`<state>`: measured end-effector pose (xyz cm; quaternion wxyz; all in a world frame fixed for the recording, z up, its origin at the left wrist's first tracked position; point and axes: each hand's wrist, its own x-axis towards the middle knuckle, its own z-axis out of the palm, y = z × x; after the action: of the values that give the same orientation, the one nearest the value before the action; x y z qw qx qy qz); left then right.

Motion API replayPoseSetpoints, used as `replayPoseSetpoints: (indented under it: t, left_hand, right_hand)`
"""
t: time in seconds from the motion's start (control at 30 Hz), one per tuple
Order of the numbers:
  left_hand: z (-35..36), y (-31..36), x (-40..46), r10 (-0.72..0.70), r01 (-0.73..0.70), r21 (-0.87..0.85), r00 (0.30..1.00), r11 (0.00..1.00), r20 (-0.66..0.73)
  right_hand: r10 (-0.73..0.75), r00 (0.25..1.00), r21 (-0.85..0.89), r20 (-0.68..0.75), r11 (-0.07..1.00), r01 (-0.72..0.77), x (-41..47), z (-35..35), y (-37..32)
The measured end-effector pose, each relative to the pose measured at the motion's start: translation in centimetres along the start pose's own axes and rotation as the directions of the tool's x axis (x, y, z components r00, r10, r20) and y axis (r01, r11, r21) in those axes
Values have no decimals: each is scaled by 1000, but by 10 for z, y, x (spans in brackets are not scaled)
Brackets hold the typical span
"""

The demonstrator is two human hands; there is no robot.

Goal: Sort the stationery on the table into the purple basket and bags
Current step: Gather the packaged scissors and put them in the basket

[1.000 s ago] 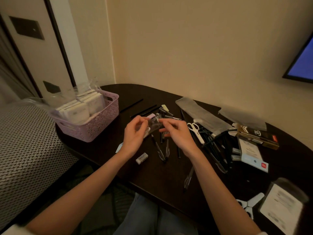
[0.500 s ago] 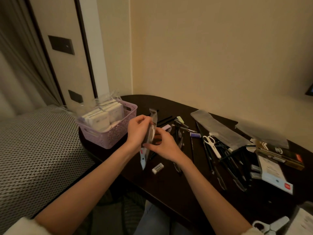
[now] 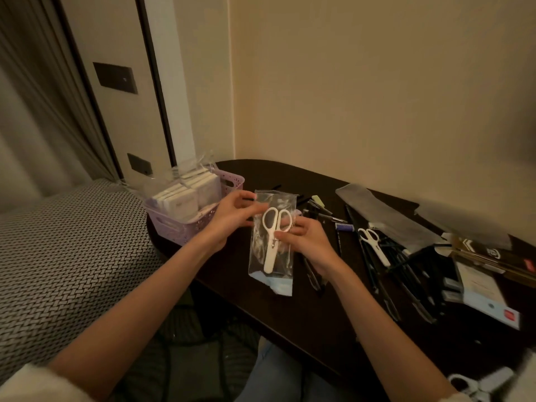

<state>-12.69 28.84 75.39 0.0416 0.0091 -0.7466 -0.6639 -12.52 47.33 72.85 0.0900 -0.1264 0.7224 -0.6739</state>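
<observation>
A clear plastic bag (image 3: 262, 265) with white scissors (image 3: 272, 236) inside hangs upright above the dark table (image 3: 290, 314). My left hand (image 3: 232, 219) pinches the bag's upper left edge. My right hand (image 3: 304, 239) grips the bag's right side, thumb pressed on the scissors' handle. The purple basket (image 3: 179, 230) stands at the table's left end, holding several white boxes in clear wrap.
Loose black pens (image 3: 377, 271), another white scissors (image 3: 372, 246), grey bags (image 3: 385, 219), a dark box (image 3: 493, 256) and a white card pack (image 3: 487, 297) crowd the table's right side. A third scissors (image 3: 478, 384) lies at the bottom right. A patterned bed (image 3: 58, 256) is on the left.
The bag has turned from edge-on to face me, showing the scissors inside. Both hands shifted slightly right and kept their hold. The view swung left and closer.
</observation>
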Motion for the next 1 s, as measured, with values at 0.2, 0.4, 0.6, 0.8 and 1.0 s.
replayPoseSetpoints:
  t: [0.2,0.4,0.6,0.8,1.0]
  left_hand:
    - [5,-7,-6,71,-68,-44,994,997,80]
    - [11,-10,-6,125,-121,-46,988,992,92]
    - [6,-4,-6,216,-219,-6,957,976,191]
    - [8,-1,-3,239,-268,108,944,957,225]
    - [10,-4,-6,256,-293,135,937,947,240]
  right_hand:
    - [65,994,45,93,997,-70,-14,-5,-7]
    - [-36,999,100,8,994,35,-14,-14,-12]
    - [-16,1000,62,24,998,15,-15,-20,-9]
    - [-10,1000,95,9,995,9,-16,-22,-7]
    - [-5,1000,93,-14,996,7,-14,-24,-7]
